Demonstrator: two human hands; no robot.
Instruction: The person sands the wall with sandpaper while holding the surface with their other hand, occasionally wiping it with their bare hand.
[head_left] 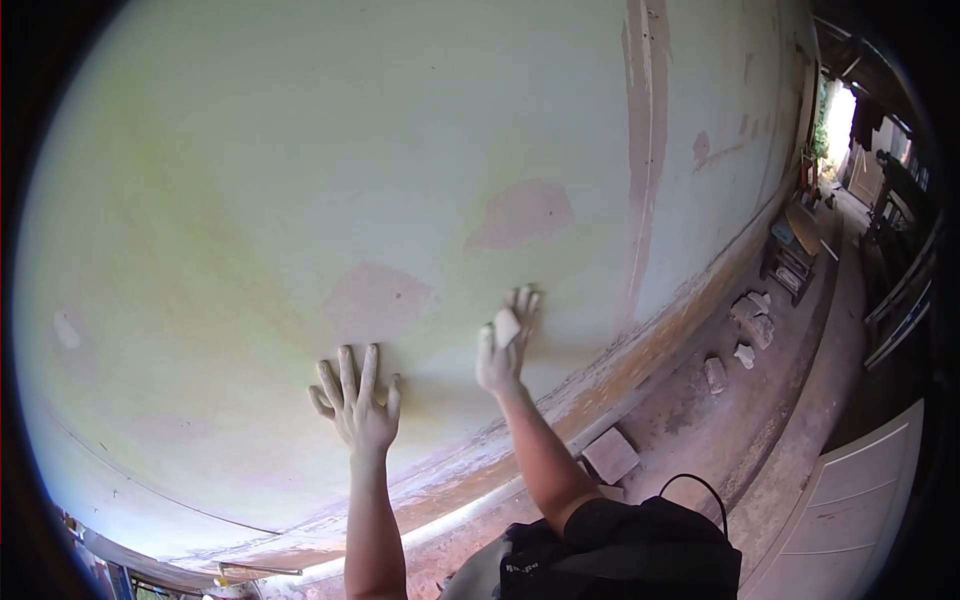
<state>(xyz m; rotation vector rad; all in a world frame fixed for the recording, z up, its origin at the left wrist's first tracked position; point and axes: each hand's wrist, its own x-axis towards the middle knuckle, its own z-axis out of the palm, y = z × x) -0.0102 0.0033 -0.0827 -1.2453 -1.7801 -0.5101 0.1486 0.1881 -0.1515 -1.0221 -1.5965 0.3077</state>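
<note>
Both hands are raised against a pale green wall (300,200). My left hand (362,405) lies on it with fingers spread, coated in whitish dust, just below a pinkish patch (375,300). To its right, my right hand (508,345) is at the wall with its fingers up, also dusty. A small whitish piece (507,328) is held in that hand, between thumb and fingers. Another pinkish patch (522,213) shows above the right hand. A long pinkish vertical strip (647,130) runs down the wall farther right.
Along the wall's foot lie a square block (610,455) and broken pale chunks (752,320). A small rack (788,270) stands farther back. At the lower right is a white panel (850,500); a dark cable loop (700,480) shows near the dark sleeve.
</note>
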